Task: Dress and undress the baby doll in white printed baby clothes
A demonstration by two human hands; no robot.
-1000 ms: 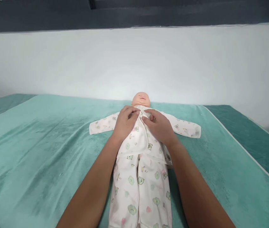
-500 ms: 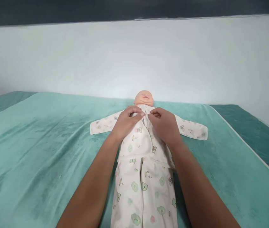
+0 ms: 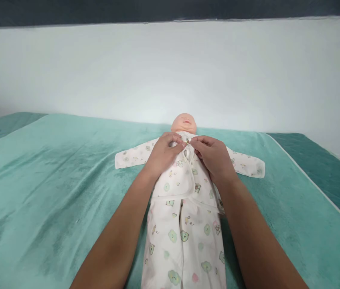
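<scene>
A baby doll (image 3: 184, 122) lies on its back, dressed in a white printed baby shirt (image 3: 176, 182) and matching pants (image 3: 185, 245). Its sleeves are spread out to both sides. Over the upper chest, my left hand (image 3: 167, 151) pinches the front edge of the shirt between thumb and fingertips. Close beside it, my right hand (image 3: 211, 155) pinches the other front edge, with its fingers curled. A small gap in the cloth shows just below the fingertips. Whether a tie or a fastener is between the fingers is too small to tell.
A teal blanket (image 3: 67, 180) with soft wrinkles covers the bed under the doll. Darker teal bands (image 3: 323, 172) run along its sides behind white piping. A white wall (image 3: 170, 72) rises behind the doll's head, with a dark strip on top.
My right hand has shifted slightly right and its fingertips sit a little farther from the left hand's. The cloth between them now gapes slightly. The view has moved a little.
</scene>
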